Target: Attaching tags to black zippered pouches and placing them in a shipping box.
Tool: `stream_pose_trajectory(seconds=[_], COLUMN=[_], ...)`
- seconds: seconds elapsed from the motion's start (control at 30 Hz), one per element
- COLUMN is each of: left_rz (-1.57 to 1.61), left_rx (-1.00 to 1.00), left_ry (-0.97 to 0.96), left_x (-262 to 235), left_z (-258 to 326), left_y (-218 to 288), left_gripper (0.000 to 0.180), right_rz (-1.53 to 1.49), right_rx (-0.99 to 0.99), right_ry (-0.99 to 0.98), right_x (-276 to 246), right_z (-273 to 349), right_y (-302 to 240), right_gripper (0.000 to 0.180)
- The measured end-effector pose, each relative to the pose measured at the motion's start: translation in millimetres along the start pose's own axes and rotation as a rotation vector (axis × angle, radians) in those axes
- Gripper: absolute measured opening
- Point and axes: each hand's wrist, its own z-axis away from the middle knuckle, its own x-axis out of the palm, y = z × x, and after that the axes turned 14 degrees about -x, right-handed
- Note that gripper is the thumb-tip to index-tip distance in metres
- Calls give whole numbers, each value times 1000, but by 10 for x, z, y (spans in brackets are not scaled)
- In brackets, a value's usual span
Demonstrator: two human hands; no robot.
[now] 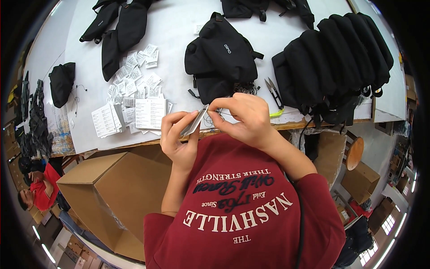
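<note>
Just over the near edge of the table (168, 54), my left hand (178, 140) grasps a thin card tag (194, 124) between thumb and fingers, while my right hand (247, 120) curls at its upper end; I cannot tell what, if anything, it pinches. The tag should be light, stiffish but easily creased, best held by its long edges; it looks flat, greyish, tilted nearly edge-on. Beyond it lies a black fabric bag (219, 58).

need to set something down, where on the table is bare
Bare white table shows between the loose tags and middle black bag, and beyond the scissors. Crowded: the bag row at right, card stacks by the left hand.
</note>
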Motion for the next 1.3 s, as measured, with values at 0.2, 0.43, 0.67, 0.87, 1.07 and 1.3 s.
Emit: stream_pose_trajectory(seconds=[0.2, 0.43, 0.67, 0.87, 1.07, 1.3], left_rz=[-26, -101, 65, -67, 82, 230], left_rx=[19, 96, 73, 113, 11, -6], left_ry=[33, 57, 5, -34, 31, 5], left_x=[25, 28, 13, -40, 67, 0], left_z=[2, 10, 40, 67, 90, 98], left_y=[13, 5, -25, 42, 121, 38], left_gripper=[39, 41, 42, 37, 40, 39], right_rz=[0, -26, -137, -110, -21, -349], right_rx=[-6, 13, 83, 51, 33, 269], right_ry=[45, 92, 57, 56, 190, 112], right_x=[41, 68, 33, 4, 55, -85], right_z=[12, 10, 22, 16, 7, -103], right_y=[10, 4, -4, -58, -111, -178], right_gripper=[16, 17, 16, 16, 18, 18])
